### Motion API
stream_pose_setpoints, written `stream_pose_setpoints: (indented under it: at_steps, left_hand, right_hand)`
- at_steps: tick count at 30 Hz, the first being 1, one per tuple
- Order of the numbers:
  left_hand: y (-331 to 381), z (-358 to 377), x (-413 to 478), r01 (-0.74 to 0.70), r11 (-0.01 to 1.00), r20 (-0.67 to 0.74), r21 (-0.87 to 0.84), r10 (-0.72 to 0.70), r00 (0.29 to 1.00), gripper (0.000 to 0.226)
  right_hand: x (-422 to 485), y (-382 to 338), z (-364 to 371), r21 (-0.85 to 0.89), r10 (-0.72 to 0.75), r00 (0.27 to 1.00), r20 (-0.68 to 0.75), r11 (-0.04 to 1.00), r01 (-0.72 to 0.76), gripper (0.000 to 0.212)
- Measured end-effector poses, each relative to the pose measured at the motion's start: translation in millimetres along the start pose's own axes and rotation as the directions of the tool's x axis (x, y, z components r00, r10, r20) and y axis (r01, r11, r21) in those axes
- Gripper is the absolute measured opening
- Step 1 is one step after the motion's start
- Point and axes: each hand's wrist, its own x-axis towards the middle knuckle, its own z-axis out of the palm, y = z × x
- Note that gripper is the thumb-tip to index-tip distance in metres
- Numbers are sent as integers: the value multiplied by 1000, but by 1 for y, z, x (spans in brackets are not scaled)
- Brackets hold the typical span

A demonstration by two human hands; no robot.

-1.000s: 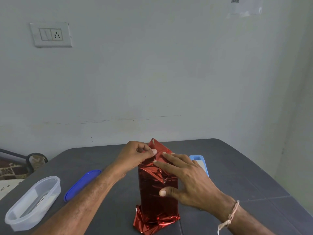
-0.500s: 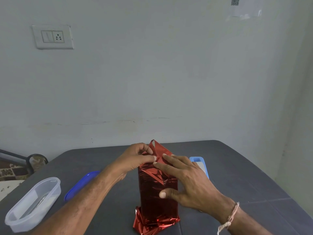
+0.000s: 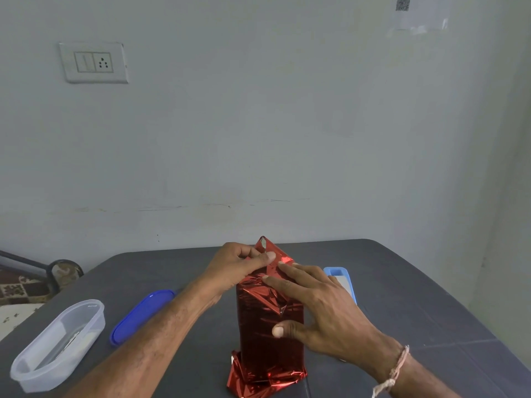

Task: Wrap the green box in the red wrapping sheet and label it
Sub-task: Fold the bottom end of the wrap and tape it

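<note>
Box stands upright on end near the middle of the table, close to the front edge. The sheet covers every face I can see, so the box itself is hidden under red foil.

Bottom of sheet: bunched and crumpled into a loose foot that spreads on the table around the base.

Top of sheet: folded toward a peak. One pointed flap stands up at the far side, and its silver inner face shows at the tip.

Left hand: grip narrow. My thumb and curled fingers pinch the sheet at the top left corner, just below the peak. Forearm comes in from the lower left and passes over the table.

Right hand: grip wide, clamped on nothing. My fingers lie straight and spread across the slanted top fold, pressing it flat against the box. The thumb presses on the front face about halfway down. A thread bracelet is on this wrist.

Both hands touch the sheet. The fingertips of the two hands are just beside each other at the top.

Other items on the table:
- Clear tub, far left, near the edge.
- Blue lid, lying flat between tub and box, apart from both.
- Light-blue tray, behind my right hand and partly hidden by it; I cannot tell its contents.

Wall behind: white switch plate, upper left.
</note>
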Motion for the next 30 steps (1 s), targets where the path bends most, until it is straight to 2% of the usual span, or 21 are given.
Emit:
stream_pose_setpoints:
  at_steps: [6,10,12,16,21,25,30]
  left_hand:
    - [-6,5,7,26,999,-70,25,-24,997,12]
    - [-12,6,7,27,1000,-122,-12,-28,992,26]
    - [-14,6,7,-8,1000,-146,14,10,989,26]
    - [-11,8,3,-99,989,-128,105,113,985,10]
    - [-8,5,1,-146,971,-118,189,170,978,3]
    - [-8,0,-5,-126,974,-55,188,138,989,12]
    - [-6,-6,-17,-96,990,92,106,86,992,35]
  right_hand:
    - [0,0,0,-12,0,1000,6,1000,0,85]
    - [0,0,0,-17,0,1000,9,1000,0,85]
    - [1,0,-1,-22,-5,1000,8,1000,5,85]
    - [0,-1,0,-21,-6,1000,-1,1000,6,85]
    - [-1,-3,1,-34,-7,1000,-16,999,6,85]
    - [-2,-3,2,-41,-7,999,-41,999,5,84]
    - [-2,-2,6,-86,-25,994,-102,996,17,80]
